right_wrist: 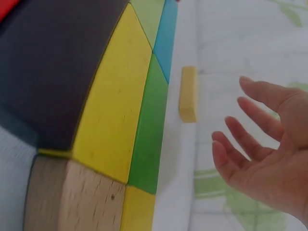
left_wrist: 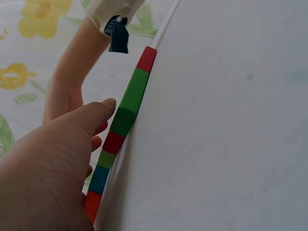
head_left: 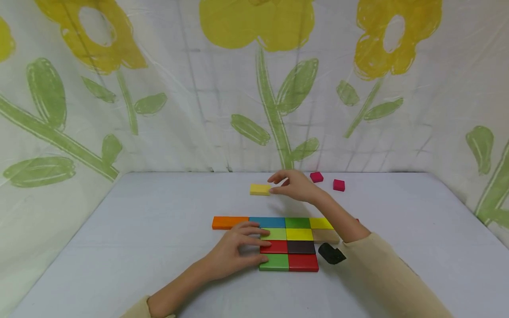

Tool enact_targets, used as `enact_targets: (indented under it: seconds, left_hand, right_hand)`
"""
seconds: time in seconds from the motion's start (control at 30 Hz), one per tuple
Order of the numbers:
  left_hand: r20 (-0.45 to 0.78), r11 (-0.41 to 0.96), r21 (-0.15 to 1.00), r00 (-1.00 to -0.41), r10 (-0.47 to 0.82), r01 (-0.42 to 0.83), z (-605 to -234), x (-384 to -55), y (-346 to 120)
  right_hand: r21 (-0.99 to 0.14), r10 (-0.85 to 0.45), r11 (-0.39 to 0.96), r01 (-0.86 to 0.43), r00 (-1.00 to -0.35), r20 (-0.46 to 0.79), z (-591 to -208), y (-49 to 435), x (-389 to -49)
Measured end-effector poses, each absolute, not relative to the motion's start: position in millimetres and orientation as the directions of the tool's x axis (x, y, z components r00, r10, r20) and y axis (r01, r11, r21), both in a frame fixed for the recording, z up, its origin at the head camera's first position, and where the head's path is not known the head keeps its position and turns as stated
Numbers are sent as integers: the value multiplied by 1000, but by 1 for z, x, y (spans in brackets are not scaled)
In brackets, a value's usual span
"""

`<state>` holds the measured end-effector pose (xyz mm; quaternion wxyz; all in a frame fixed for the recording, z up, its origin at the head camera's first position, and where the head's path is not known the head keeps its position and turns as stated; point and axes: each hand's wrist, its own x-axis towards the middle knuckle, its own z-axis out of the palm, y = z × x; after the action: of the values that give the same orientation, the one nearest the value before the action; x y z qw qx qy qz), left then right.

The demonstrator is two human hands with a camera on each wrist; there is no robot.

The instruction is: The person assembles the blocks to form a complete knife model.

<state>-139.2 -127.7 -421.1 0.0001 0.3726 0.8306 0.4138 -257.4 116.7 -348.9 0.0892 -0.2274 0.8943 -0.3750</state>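
Observation:
My left hand [head_left: 226, 252] lies at the left side of a patchwork of flat coloured blocks, its fingertips on the light green block [head_left: 275, 234], the red block [head_left: 277, 246] and the green block [head_left: 277, 262]. Beyond the rows, my right hand [head_left: 296, 185] reaches out with loosely bent fingers and nothing between them. A pale yellow block [head_left: 259, 190] lies just left of its thumb in the head view; the right wrist view shows a gap between that block [right_wrist: 188, 94] and the fingers. A dark block [head_left: 301, 247] and a bare wooden block [head_left: 324, 236] belong to the patchwork.
Two small crimson blocks [head_left: 339, 185] lie at the back, right of my right hand. An orange block [head_left: 229, 222] and a blue block [head_left: 266, 222] form the left of the far row. A flower-printed cloth [head_left: 167, 145] hangs behind the white table [head_left: 119, 247].

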Motion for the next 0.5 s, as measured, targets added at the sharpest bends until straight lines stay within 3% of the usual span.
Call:
enact_targets:
  seconds: [0.5]
  left_hand:
    - [317,375,660,-694,647,651,-423,-141,-127]
  right_hand:
    - [-739,-478,585,-335,-878,20,-367,93,-284]
